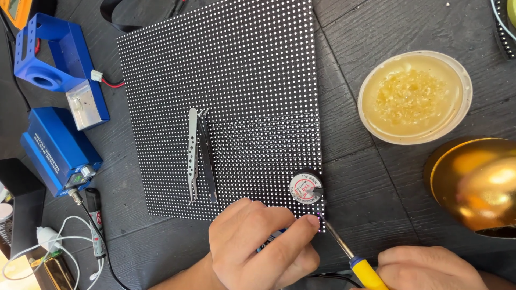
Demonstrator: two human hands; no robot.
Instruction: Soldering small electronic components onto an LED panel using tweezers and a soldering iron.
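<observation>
We see our left hand [258, 244] at bottom centre, fingers curled together and pinched on something small and dark blue; what it is we cannot tell. The index fingertip [310, 220] presses at the lower right corner of the dotted black panel [226, 80]. Our right hand [430, 268] sits at the bottom right edge, closed around the yellow handle of a soldering iron [355, 258]; its metal tip slants up-left and ends just beside the left fingertip at the panel corner, with a tiny purple glint there.

A small round spool [306, 188] with a white and red label lies on the panel just above that corner. Two tweezers [200, 156], one silver, one dark, lie side by side mid-panel. A round tub of yellowish paste [415, 96] sits upper right on the dark wooden table [365, 32]. A shiny gold dome [475, 182] sits at right. Blue metal boxes [56, 118] and cables [64, 236] sit left.
</observation>
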